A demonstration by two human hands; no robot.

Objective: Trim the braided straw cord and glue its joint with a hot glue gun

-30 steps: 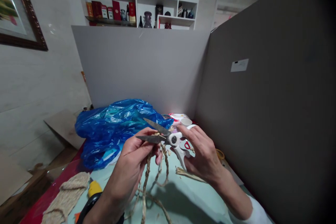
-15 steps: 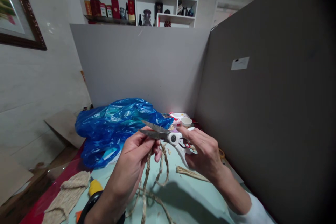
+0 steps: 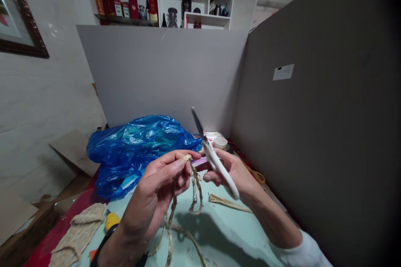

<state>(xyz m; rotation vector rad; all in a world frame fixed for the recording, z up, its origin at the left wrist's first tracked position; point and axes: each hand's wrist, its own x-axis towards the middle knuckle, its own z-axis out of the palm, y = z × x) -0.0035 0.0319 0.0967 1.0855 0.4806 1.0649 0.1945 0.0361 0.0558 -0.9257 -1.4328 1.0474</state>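
Observation:
My left hand (image 3: 145,200) is closed, thumb and forefinger pinching the pale end of a twisted brown fibre cord (image 3: 171,225). Its strands and loops hang below the fingers to the table. Just to the right, my right hand (image 3: 242,181) holds white-handled scissors (image 3: 216,164), with the dark blades pointing up and away. The blades look closed together. Some fingers of the right hand reach toward the cord end, partly hidden behind the scissors; whether they touch it I cannot tell.
A crumpled blue plastic bag (image 3: 138,146) lies behind the left hand. On the pale green table are a bundle of dry strips (image 3: 227,203), a woven fibre piece (image 3: 78,233), a yellow object (image 3: 112,220) and a white bowl (image 3: 220,143). Grey panels (image 3: 163,71) stand behind and right.
The scissors have swung from lying across the left fingertips, blades parted, to upright in the right hand. The cord's pale end now shows at the left fingertips.

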